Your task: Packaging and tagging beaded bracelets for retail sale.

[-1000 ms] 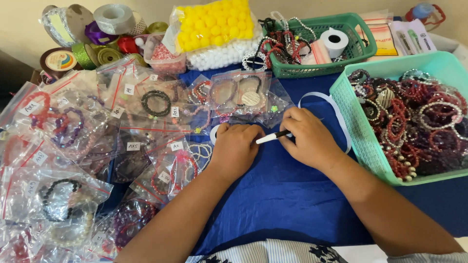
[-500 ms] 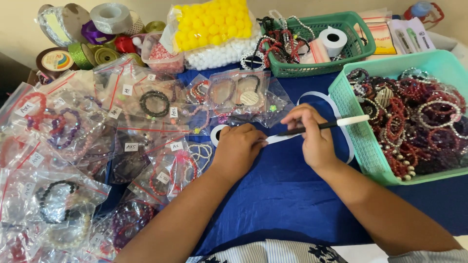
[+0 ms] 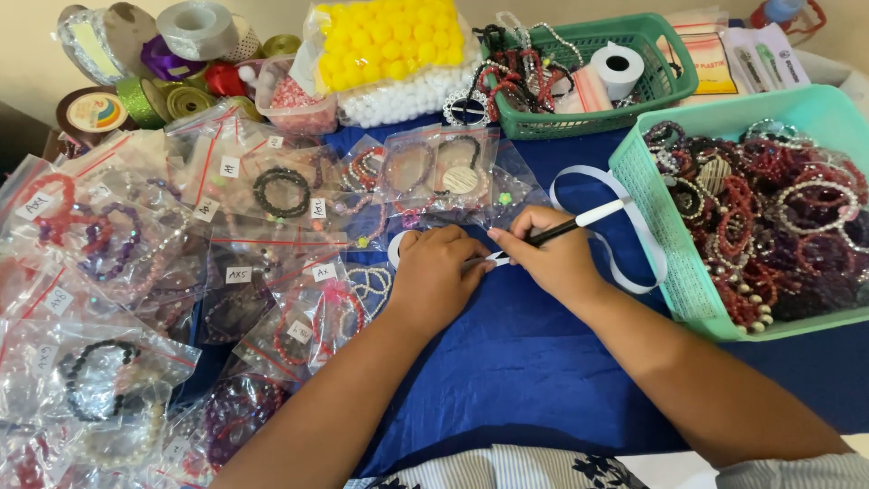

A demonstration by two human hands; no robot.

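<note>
On the blue cloth [image 3: 507, 380], right hand [image 3: 552, 263] grip clamped on pen [image 3: 566, 226], left hand [image 3: 434, 281] grip curled, contents hidden

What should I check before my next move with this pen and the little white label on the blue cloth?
1. Pen gripped in right hand: ok.
2. Left hand pressing down the white label: ok.
3. Pen tip on the label: cannot tell, fingers hide it.
4. White ribbon clear of the writing spot: ok.
5. Teal basket clear of the right hand: ok.
</note>
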